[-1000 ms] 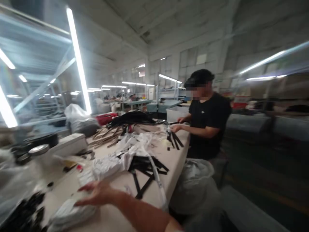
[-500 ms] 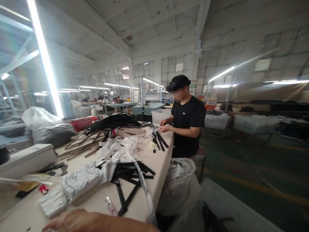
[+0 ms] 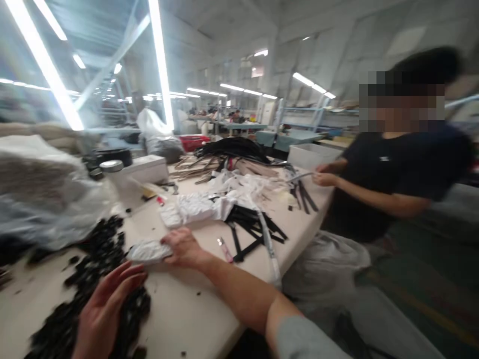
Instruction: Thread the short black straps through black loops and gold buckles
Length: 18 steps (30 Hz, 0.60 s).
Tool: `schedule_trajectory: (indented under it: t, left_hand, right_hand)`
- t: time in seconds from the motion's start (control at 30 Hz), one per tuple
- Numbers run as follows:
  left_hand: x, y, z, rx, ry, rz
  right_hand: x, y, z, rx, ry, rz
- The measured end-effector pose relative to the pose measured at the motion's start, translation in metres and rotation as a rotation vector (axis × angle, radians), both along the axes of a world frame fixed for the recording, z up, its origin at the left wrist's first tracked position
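A white crumpled plastic-wrapped packet (image 3: 147, 252) is in my right hand (image 3: 184, 248), whose fingers close on its right end. My left hand (image 3: 107, 301) is open, fingers stretched out at the packet's lower left; whether they touch it is blurred. Under and beside my left hand lies a spread of small black pieces (image 3: 93, 264). Just beyond my right hand, a larger white wrapped bundle (image 3: 198, 207) rests on the table (image 3: 187, 309). Black strips (image 3: 254, 224) lie to its right, with a small pink-handled tool (image 3: 225, 249) in front of them.
At the right, a co-worker (image 3: 400, 164) in a dark shirt holds a thin strip in both hands. Large plastic bag (image 3: 48, 189) at left, white box (image 3: 144, 172) behind. Long black strips (image 3: 232, 149) are piled at the back. A white sack (image 3: 329, 259) stands beside the table's right edge.
The view has swung left and down. My left hand and the small black pieces have come into view, and the packet now shows in my right hand.
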<state>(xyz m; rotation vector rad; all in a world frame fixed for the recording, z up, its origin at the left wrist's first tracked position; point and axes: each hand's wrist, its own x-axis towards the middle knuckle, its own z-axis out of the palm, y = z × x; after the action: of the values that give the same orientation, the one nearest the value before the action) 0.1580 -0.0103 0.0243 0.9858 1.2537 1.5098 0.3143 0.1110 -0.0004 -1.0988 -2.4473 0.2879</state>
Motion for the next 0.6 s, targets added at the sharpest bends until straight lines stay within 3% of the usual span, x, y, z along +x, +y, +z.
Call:
schedule_trajectory:
  t: [0.07,0.37,0.6]
  left_hand:
    - [-0.005,-0.013,-0.005,0.024,-0.008,0.038]
    - [0.002,-0.008,-0.005,0.101,-0.071,-0.003]
    - [0.001,-0.006,-0.004,0.078,-0.086,0.028]
  right_hand:
    - [0.002,-0.001,0.007,-0.055,0.039,-0.05]
    - [0.007,0.007,0.004,-0.364,0.301,-0.173]
    - [0.009,0.003,0.01,-0.236,0.566,-0.125]
